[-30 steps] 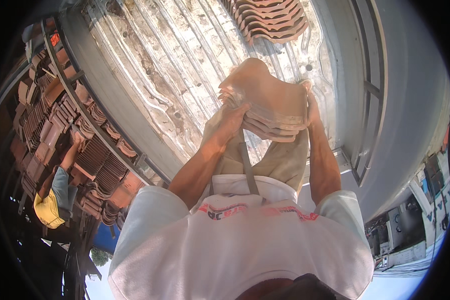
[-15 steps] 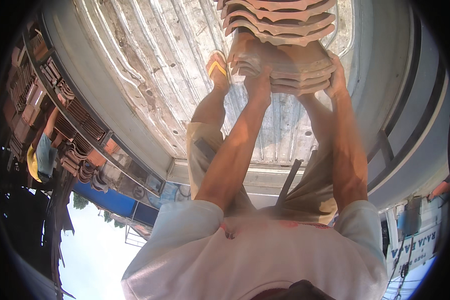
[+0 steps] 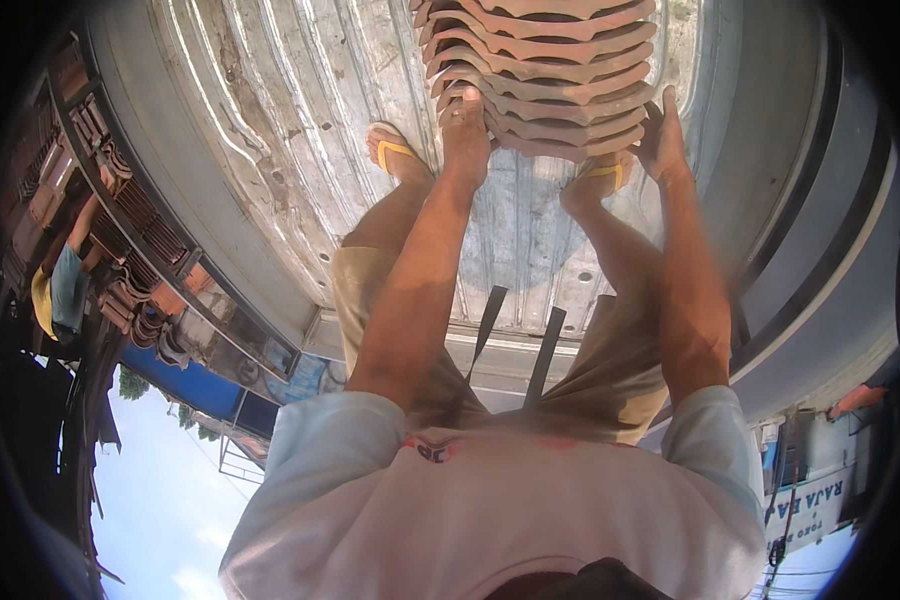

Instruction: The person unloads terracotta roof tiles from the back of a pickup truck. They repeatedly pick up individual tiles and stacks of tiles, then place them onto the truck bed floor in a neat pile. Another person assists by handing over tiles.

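Note:
A row of reddish clay roof tiles (image 3: 560,75), set closely one against another, rests on the metal bed at the top middle. My left hand (image 3: 464,140) lies against the left end of the nearest tiles, thumb stretched out along them; its other fingers are partly hidden. Just off the right end of the same tiles is my right hand (image 3: 665,140), open, with its fingers apart and nothing in it. Both forearms reach forward over my legs.
I stand in yellow-strapped sandals on the ribbed metal truck bed (image 3: 310,130). Grey side walls (image 3: 760,170) rise left and right. Beyond the left rail, a person (image 3: 65,285) reaches toward more stacked roof tiles (image 3: 145,240). Dark straps (image 3: 545,355) hang between my legs.
The tiles I held between both hands now stand against the row. My right hand has come off their right end. My feet appear farther apart, and the left hand has shifted left and forward.

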Action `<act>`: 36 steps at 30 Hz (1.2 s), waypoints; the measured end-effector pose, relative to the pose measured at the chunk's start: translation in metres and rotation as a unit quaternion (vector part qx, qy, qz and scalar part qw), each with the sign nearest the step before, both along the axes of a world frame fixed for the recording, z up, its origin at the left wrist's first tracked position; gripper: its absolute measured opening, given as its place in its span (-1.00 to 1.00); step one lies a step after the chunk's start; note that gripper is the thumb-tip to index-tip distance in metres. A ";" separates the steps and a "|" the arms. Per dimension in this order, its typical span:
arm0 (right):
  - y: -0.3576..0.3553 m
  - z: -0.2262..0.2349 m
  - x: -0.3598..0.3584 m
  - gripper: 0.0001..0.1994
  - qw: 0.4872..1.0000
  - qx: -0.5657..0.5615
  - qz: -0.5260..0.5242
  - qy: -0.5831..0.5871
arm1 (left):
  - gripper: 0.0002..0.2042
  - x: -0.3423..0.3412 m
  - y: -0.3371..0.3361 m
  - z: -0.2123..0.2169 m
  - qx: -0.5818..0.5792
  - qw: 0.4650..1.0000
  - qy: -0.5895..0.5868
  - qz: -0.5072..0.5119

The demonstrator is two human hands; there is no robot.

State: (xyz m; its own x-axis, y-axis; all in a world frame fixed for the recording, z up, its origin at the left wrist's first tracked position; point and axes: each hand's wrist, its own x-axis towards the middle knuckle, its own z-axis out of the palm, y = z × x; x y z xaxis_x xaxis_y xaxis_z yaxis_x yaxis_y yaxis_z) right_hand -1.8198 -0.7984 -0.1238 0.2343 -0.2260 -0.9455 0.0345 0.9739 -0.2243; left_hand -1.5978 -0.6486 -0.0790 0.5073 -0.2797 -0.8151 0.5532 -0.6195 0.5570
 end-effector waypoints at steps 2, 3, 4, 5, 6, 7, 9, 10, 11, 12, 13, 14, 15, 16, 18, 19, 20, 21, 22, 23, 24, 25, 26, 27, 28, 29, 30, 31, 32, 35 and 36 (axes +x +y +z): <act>-0.010 -0.038 -0.030 -0.24 0.997 -0.006 -0.056 0.051 | -0.34 0.012 -0.001 -0.006 -0.015 0.998 0.044 -0.050; -0.012 -0.024 -0.003 -0.30 0.992 0.001 -0.117 0.045 | -0.35 0.009 -0.002 -0.007 -0.028 0.998 0.037 -0.046; -0.016 -0.007 0.024 -0.37 0.983 0.006 -0.178 0.038 | -0.35 0.002 0.000 -0.006 -0.037 0.998 0.036 -0.038; -0.008 -0.025 0.030 -0.40 0.988 -0.020 -0.155 -0.017 | -0.35 0.001 -0.002 0.000 -0.032 0.997 0.057 -0.038; 0.001 -0.044 0.033 -0.42 0.988 -0.042 -0.132 -0.071 | -0.34 0.002 -0.003 -0.003 -0.054 0.996 0.049 -0.044; 0.005 -0.064 0.025 -0.56 0.987 -0.091 -0.102 -0.080 | -0.34 0.004 -0.005 -0.009 -0.075 0.995 0.040 -0.049; 0.008 -0.109 -0.016 -0.59 0.988 -0.085 -0.001 -0.132 | -0.32 -0.010 0.011 -0.007 -0.054 0.997 0.014 -0.046; 0.010 -0.118 -0.020 -0.61 0.981 -0.091 0.040 -0.164 | -0.31 -0.014 0.008 -0.011 -0.029 0.998 -0.009 -0.057; 0.008 -0.101 -0.011 -0.51 0.983 -0.055 0.009 -0.173 | -0.30 -0.012 0.003 -0.016 -0.011 0.997 -0.036 -0.067; 0.006 -0.079 0.003 -0.45 0.988 -0.057 -0.033 -0.139 | -0.29 -0.009 0.000 -0.017 -0.006 0.996 -0.046 -0.081; 0.007 -0.054 0.019 -0.40 0.990 -0.060 -0.071 -0.103 | -0.29 -0.008 -0.001 -0.016 -0.002 0.994 -0.054 -0.091; 0.005 -0.038 0.025 -0.35 0.990 -0.064 -0.106 -0.062 | -0.28 -0.011 -0.002 -0.016 0.001 0.994 -0.056 -0.099; 0.009 -0.034 0.019 -0.23 0.991 -0.084 -0.070 -0.071 | -0.26 -0.009 0.001 -0.010 -0.021 0.995 0.007 -0.096; 0.005 -0.032 0.017 -0.23 0.992 -0.079 -0.071 -0.067 | -0.26 -0.008 0.002 -0.012 -0.045 0.995 0.028 -0.081; 0.002 -0.037 0.013 -0.22 0.993 -0.066 -0.085 -0.056 | -0.25 0.002 0.006 -0.018 -0.087 0.992 0.072 -0.064; 0.004 -0.037 0.009 -0.15 0.992 -0.053 -0.103 -0.046 | -0.23 0.001 0.010 -0.013 -0.093 0.989 0.113 -0.032; 0.004 -0.032 0.013 -0.12 0.994 -0.054 -0.094 -0.030 | -0.22 0.005 0.013 -0.012 -0.095 0.988 0.119 -0.004; 0.008 -0.019 0.012 -0.10 0.995 -0.052 -0.083 -0.013 | -0.21 0.005 0.020 -0.008 -0.095 0.987 0.124 0.026; 0.010 -0.009 0.018 -0.06 0.996 -0.051 -0.072 0.003 | -0.20 0.006 0.027 -0.005 -0.095 0.985 0.129 0.056; 0.015 -0.018 -0.003 0.00 0.995 -0.064 -0.070 -0.019 | -0.20 0.005 0.032 0.003 -0.081 0.985 0.142 0.047; 0.020 -0.013 -0.010 0.01 0.995 -0.066 -0.061 0.031 | -0.20 0.007 0.040 0.012 -0.063 0.986 0.150 0.042; 0.027 -0.002 -0.015 0.02 0.993 -0.070 -0.049 0.078 | -0.20 0.012 0.048 0.021 -0.047 0.986 0.155 0.040; 0.034 0.007 -0.024 0.02 0.992 -0.070 -0.049 0.094 | -0.21 0.017 0.060 0.026 -0.025 0.985 0.166 0.025; 0.041 0.019 -0.033 0.02 0.990 -0.073 -0.047 0.108 | -0.22 0.024 0.074 0.029 -0.006 0.985 0.174 0.012; 0.050 0.034 -0.043 0.00 0.991 -0.079 -0.028 0.107 | -0.31 0.029 0.090 0.039 0.008 0.991 0.136 0.003; 0.055 0.049 -0.049 -0.04 0.987 -0.095 0.012 0.131 | -0.39 0.035 0.107 0.051 0.018 0.995 0.096 -0.004; 0.066 0.070 -0.059 -0.08 0.978 -0.108 0.067 0.165 | -0.41 0.047 0.125 0.060 0.026 0.996 0.089 0.006; 0.077 0.092 -0.067 -0.11 0.965 -0.119 0.124 0.200 | -0.43 0.058 0.142 0.070 0.035 0.996 0.083 0.015; 0.095 0.112 -0.077 -0.15 0.948 -0.122 0.174 0.235 | -0.43 0.083 0.147 0.112 0.011 0.996 0.088 0.017; 0.164 0.203 -0.096 -0.25 0.892 -0.088 0.293 0.333 | -0.43 0.147 0.191 0.177 -0.035 0.993 0.111 0.015; 0.197 0.227 -0.097 -0.29 0.883 -0.064 0.294 0.360 | -0.47 0.172 0.207 0.181 -0.041 0.994 0.096 -0.025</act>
